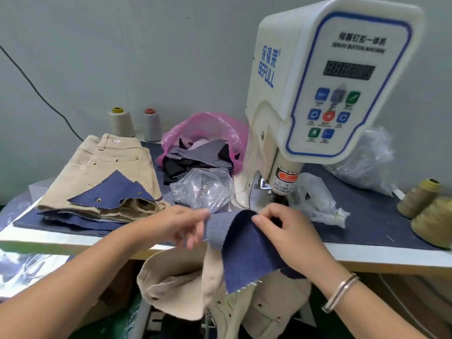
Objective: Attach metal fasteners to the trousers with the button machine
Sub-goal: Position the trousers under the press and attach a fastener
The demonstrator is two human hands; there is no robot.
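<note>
Both hands pinch a blue denim scrap (247, 243) at the table (73, 238) edge, just under the button machine (318, 94) head: left hand (181, 223), right hand (291, 231). Beige trousers (195, 289) hang below; another folded pair (105, 172) lies left.

A cream servo button machine (315, 99) with a blue-edged control panel stands upright at the upper right of the frame. Below its head, at lower centre, a dark blue denim piece (247, 248) drapes over beige trousers (186, 287) hanging off the table edge; more folded beige trousers (102, 172) lie at the left
</note>
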